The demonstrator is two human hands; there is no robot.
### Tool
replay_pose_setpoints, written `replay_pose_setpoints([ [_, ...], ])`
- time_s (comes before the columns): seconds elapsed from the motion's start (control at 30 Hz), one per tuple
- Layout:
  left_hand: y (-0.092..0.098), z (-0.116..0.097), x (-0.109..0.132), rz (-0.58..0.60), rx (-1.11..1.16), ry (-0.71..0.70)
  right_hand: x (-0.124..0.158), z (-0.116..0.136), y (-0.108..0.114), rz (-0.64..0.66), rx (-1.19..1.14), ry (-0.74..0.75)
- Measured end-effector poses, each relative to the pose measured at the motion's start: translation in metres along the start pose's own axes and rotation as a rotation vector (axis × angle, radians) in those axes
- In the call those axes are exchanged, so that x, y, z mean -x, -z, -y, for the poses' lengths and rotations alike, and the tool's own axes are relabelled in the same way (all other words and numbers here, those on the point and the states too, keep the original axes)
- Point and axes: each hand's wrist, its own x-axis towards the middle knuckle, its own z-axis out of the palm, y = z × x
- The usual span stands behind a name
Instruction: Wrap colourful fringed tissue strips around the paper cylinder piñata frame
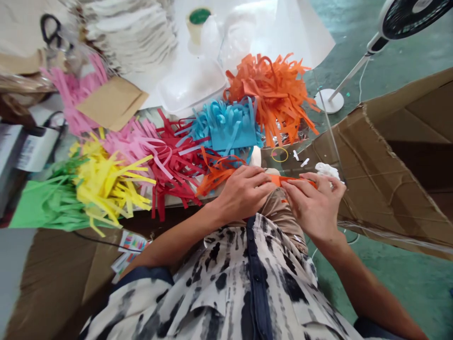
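Observation:
Both my hands meet over my lap at the table's near edge, pinching one piece of fringed orange paper (283, 180). My left hand (244, 193) is closed on its left end, where orange strips (217, 171) fan out to the left. My right hand (314, 203) is closed on the right end, fingers pressed along the folded strip. Just beyond my hands lie piles of cut fringed paper: blue (230, 125), orange (272, 94), red (173, 165), pink (130, 141), yellow (106, 182) and green (46, 200).
A large open cardboard box (389, 165) stands to the right. A roll of tape (198, 23), a white tray (191, 85), a stack of white paper (130, 33) and scissors (51, 30) sit at the back. A fan (406, 19) stands on the green floor. A yellow rubber band (279, 154) lies near my hands.

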Motion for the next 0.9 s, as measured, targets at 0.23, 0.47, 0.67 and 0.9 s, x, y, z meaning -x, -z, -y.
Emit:
replay_pose_setpoints([
  [0.23,-0.022,0.012,-0.012,0.083,0.022,0.056,-0.006,-0.001,-0.005,0.032,0.041,-0.04],
  [0.47,-0.008,0.014,-0.009,0.111,-0.034,0.212,-0.012,0.004,-0.003,0.121,0.011,-0.15],
  [0.67,0.001,0.02,-0.004,0.111,0.045,0.337,-0.019,0.005,0.006,0.216,-0.024,-0.219],
  [0.9,-0.004,0.018,-0.009,0.109,-0.029,0.388,-0.033,0.006,0.009,0.292,0.026,-0.233],
])
